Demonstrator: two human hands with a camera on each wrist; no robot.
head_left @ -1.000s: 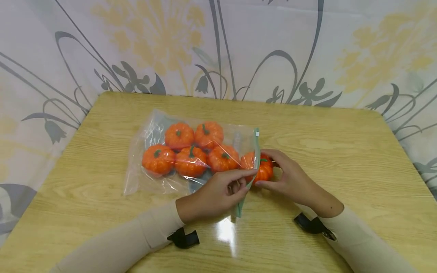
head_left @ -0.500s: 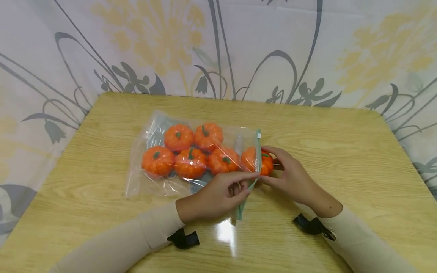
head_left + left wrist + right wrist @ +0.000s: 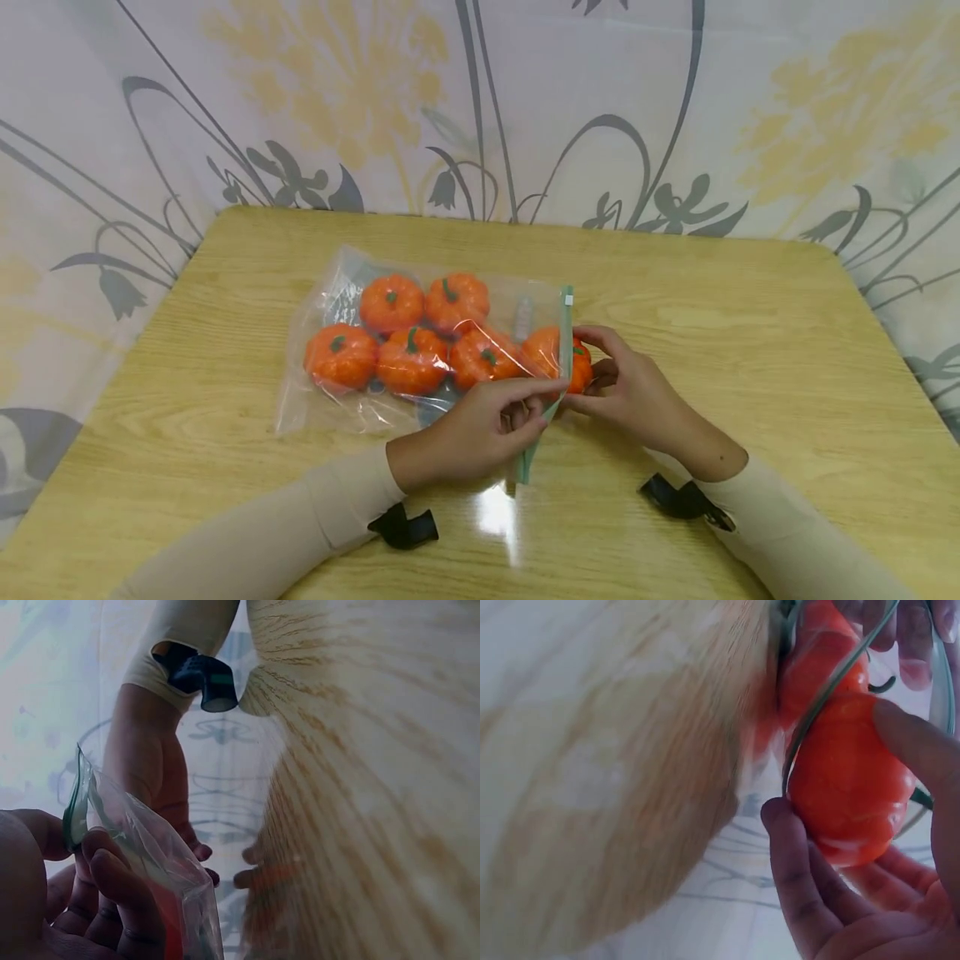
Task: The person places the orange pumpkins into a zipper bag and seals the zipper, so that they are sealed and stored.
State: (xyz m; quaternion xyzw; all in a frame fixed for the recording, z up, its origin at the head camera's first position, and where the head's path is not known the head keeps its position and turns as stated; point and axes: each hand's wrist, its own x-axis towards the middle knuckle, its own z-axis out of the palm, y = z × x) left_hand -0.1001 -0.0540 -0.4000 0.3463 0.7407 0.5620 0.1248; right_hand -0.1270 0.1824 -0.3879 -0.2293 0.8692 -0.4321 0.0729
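Note:
A clear plastic zip bag [image 3: 347, 265] lies flat on the wooden table, its green-edged mouth [image 3: 566, 321] to the right. Several small orange pumpkins with green stems, such as this one [image 3: 392, 303], sit inside it in two rows. My left hand [image 3: 476, 429] pinches the near side of the mouth between thumb and index finger. At the mouth, my right hand [image 3: 637, 387] holds one more pumpkin [image 3: 847, 780] with thumb and fingers around its outer end. Its left part is inside the bag, behind the film; its right end sticks out past the green edge.
The wooden table [image 3: 750, 333] spreads around the bag, and a patterned cloth [image 3: 525, 108] hangs behind it. Black wrist mounts [image 3: 405, 527] sit on both sleeves. Light glares off the tabletop close to the bag's near corner.
My right hand has shifted slightly left, and the held pumpkin sits deeper in the mouth. Pumpkins in the near row have slid a little left. My left hand keeps its pinch.

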